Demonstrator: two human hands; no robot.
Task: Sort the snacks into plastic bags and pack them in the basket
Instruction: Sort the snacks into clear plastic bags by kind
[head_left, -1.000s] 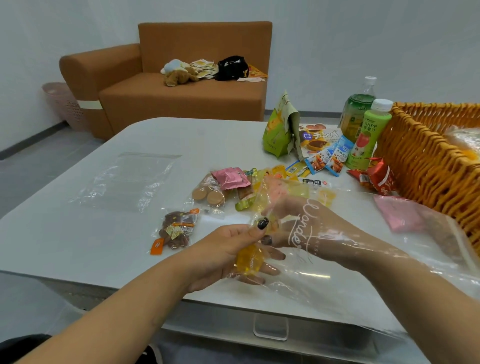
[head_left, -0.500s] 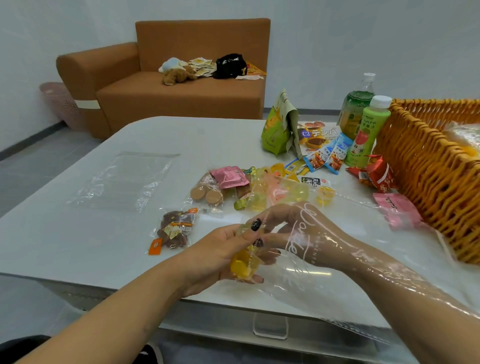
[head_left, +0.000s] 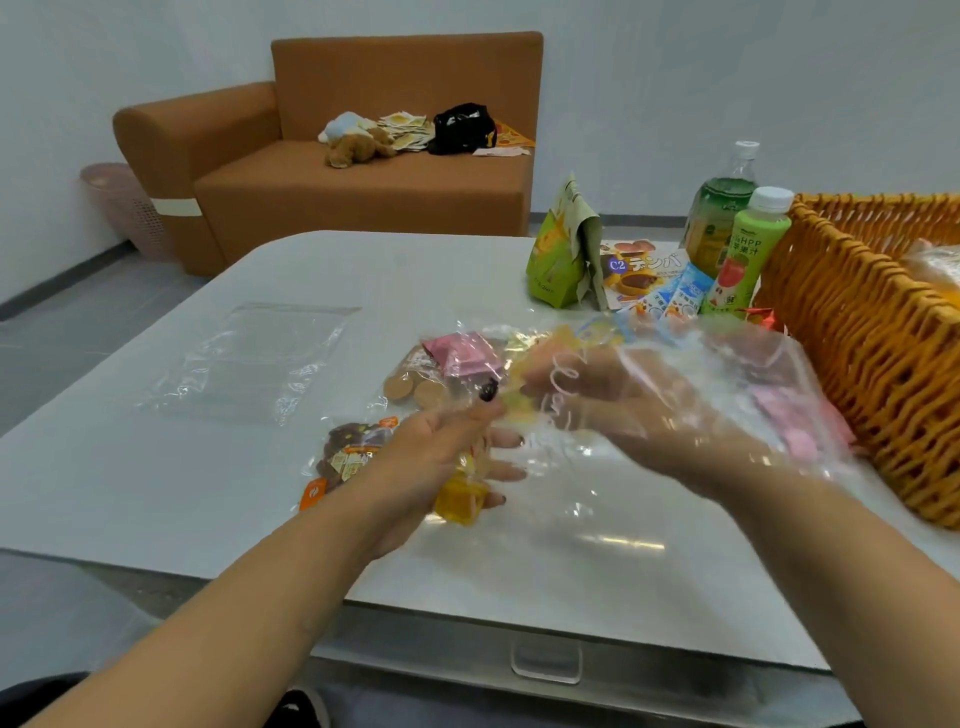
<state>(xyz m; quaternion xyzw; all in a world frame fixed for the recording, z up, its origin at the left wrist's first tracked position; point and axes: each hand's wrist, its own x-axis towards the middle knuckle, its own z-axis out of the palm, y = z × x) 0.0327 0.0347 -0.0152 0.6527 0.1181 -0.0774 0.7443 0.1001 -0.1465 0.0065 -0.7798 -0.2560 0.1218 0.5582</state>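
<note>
Crosswise, plastic bag (head_left: 717, 395) sleeves right hand (head_left: 639, 410), mouth rightward.

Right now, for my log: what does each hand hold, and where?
Left hand grips a yellow snack by its top. Right hand is inside the clear bag; grip unclear.

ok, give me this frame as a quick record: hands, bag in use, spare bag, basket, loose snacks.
left hand: holds yellow jelly snack and pinches the bag edge
right hand: inside the clear plastic bag, fingers blurred
spare bag: flat on table, left side, looks empty
wicker basket: right table edge, contents mostly out of view
loose snacks: brown packet, cookies, pink packet
bottles: two green bottles upright beside basket
</note>
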